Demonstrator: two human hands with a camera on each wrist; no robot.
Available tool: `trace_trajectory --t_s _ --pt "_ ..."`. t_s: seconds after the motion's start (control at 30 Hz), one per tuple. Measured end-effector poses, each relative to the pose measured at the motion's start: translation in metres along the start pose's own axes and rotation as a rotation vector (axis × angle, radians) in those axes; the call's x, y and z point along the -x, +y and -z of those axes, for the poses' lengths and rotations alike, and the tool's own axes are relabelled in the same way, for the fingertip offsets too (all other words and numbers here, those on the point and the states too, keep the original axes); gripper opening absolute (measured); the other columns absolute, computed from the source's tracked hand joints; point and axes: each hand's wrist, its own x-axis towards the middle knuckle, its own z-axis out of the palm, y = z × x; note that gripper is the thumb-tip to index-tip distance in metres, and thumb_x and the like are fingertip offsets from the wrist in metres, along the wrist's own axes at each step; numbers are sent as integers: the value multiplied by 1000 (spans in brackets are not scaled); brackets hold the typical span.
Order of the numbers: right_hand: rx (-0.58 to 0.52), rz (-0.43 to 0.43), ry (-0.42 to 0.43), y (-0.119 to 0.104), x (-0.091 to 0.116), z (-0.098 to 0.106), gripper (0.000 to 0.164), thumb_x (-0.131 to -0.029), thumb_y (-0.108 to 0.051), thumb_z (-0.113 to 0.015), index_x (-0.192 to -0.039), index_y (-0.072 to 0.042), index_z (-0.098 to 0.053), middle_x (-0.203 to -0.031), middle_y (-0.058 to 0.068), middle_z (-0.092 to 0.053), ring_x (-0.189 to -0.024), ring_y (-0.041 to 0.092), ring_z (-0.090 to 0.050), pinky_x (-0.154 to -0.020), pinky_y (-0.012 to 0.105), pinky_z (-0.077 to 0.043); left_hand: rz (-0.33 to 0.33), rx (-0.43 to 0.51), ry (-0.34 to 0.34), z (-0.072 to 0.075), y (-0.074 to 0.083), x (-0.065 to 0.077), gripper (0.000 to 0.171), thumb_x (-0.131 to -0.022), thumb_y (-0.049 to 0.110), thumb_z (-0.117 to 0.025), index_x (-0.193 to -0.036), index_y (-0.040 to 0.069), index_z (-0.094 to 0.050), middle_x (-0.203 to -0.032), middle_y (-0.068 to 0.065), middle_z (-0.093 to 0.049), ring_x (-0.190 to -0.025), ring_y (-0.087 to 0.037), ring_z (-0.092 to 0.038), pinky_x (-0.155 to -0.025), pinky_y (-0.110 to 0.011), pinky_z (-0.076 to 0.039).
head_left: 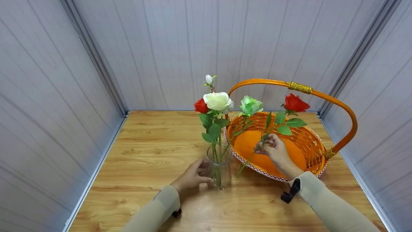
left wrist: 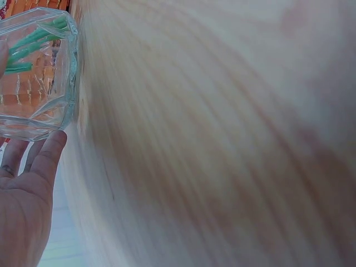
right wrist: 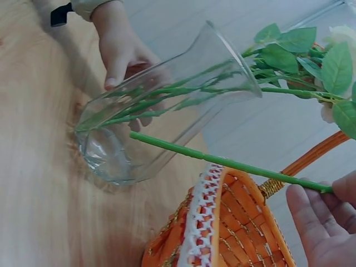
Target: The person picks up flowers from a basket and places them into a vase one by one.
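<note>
left hand (head_left: 192, 176) steadies vase (head_left: 219, 167); right hand (head_left: 276, 150) pinches rose stem (right wrist: 222, 161).

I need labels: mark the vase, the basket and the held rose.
vase (head_left: 220, 161), head view, glass wall
basket (head_left: 344, 109), head view, handle
rose (head_left: 295, 103), head view, red bloom

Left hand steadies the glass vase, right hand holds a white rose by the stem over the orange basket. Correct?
Not quite: the rose in the right hand is red, as the head view shows. The rest holds: the left hand steadies the glass vase, and the stem is held over the orange basket.
</note>
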Motion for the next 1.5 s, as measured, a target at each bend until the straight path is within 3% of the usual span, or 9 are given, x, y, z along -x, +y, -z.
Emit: trace_trajectory --t_s 0.23,0.4,0.83,1.07,1.27,1.5 --pt "19 86 26 5 7 -8 22 -106 12 -55 -127 6 -49 -100 5 -73 -92 20 -79 -85 33 -70 -4 3 -1 0 1 1 67 -93 21 -88 -148 10 -52 -151 -14 -61 -143 -40 -58 -125 -58 -46" --pt "19 143 13 5 12 -14 19 -105 14 -56 -122 6 -51 -98 6 -75 -90 19 -79 -84 35 -70 4 2 5 1 1 1 66 -93 22 -88 -148 11 -52 -152 -14 -60 -144 -40 -57 -125 -58 -47" --pt "-5 305 -46 -15 18 -19 18 -102 17 -56 -119 12 -52 -97 5 -76 -87 20 -78 -82 33 -70 10 10 5 0 0 1 66 -92 21 -89 -146 10 -52 -151 -14 -61 -143 -41 -58 -125 -60 -47" --pt "-67 390 -109 -37 24 -23 20 -105 11 -61 -119 -3 -62 -99 3 -78 -88 20 -79 -82 33 -70 -6 1 3 0 1 0 63 -92 20 -89 -141 7 -52 -148 -15 -61 -142 -41 -59 -123 -58 -49" --pt "-82 447 -123 -54 28 -30 23 -104 11 -61 -122 -4 -65 -100 7 -79 -88 20 -80 -81 33 -70 9 8 2 0 1 0 66 -92 22 -89 -145 8 -51 -150 -16 -61 -144 -42 -57 -124 -59 -48" --pt "-67 497 -129 -70 25 -41 28 -107 8 -59 -131 -6 -58 -104 4 -78 -91 18 -80 -84 35 -70 -3 11 2 0 1 1 67 -92 22 -89 -146 8 -51 -151 -17 -60 -144 -43 -57 -124 -61 -47"
